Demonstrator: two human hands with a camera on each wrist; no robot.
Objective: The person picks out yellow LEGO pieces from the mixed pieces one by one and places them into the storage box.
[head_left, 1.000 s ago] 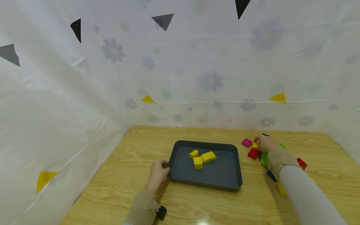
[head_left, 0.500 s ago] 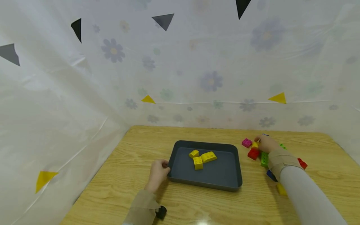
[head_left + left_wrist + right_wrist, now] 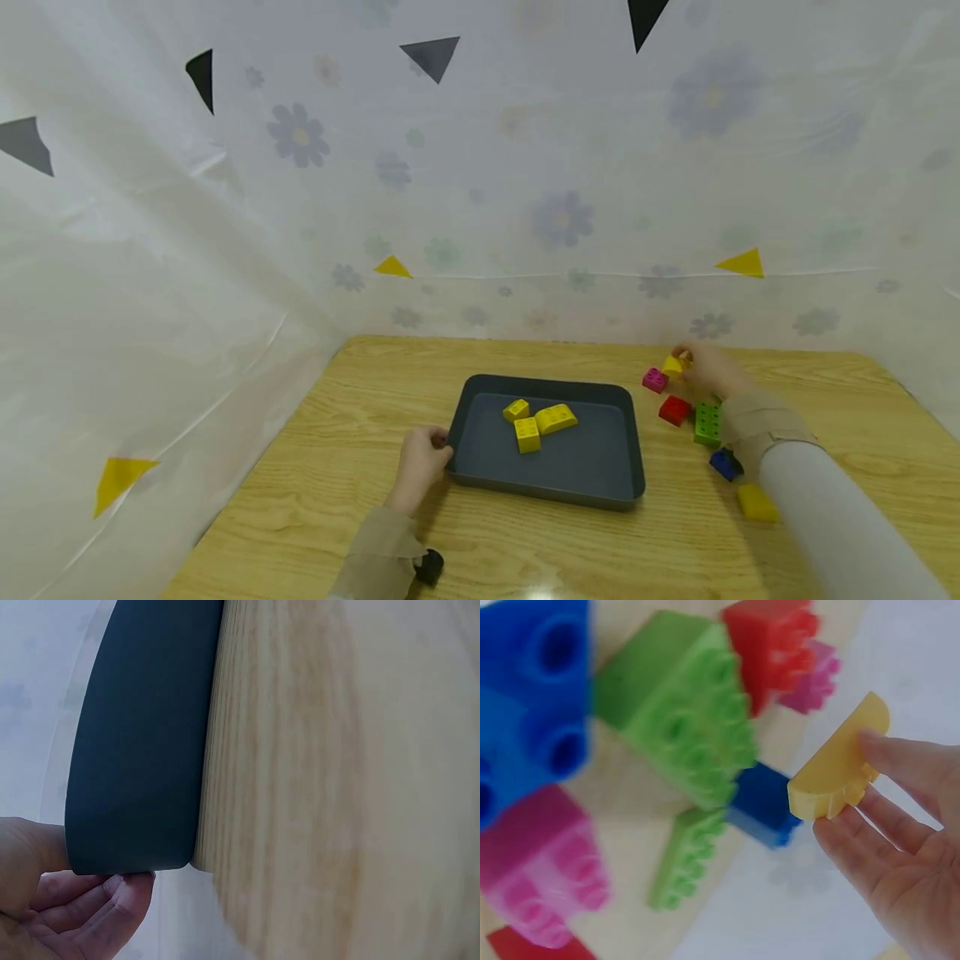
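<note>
My left hand [image 3: 422, 467] grips the left edge of a dark grey tray [image 3: 543, 492]. In the left wrist view the thumb goes over the wall of the tray [image 3: 139, 742] and the fingers curl beneath its corner. At the back right, my right hand [image 3: 712, 371] holds a yellow toy brick [image 3: 672, 367]. Up close in the right wrist view, this yellow brick [image 3: 836, 769] has a rounded side and studs, pinched between thumb and fingers above the others. Three yellow bricks [image 3: 528, 436] lie together inside the tray.
Right of the tray lie a pink brick [image 3: 655, 380], a red brick [image 3: 675, 410], a green brick [image 3: 707, 423], a blue brick [image 3: 724, 464] and a yellow brick [image 3: 757, 503]. My right forearm covers part of this group. A patterned sheet hangs behind the wooden table [image 3: 315, 500].
My right hand has lifted the yellow brick from among the others and moved it slightly up and away. The pink brick has shifted a little. My left hand stays on the tray.
</note>
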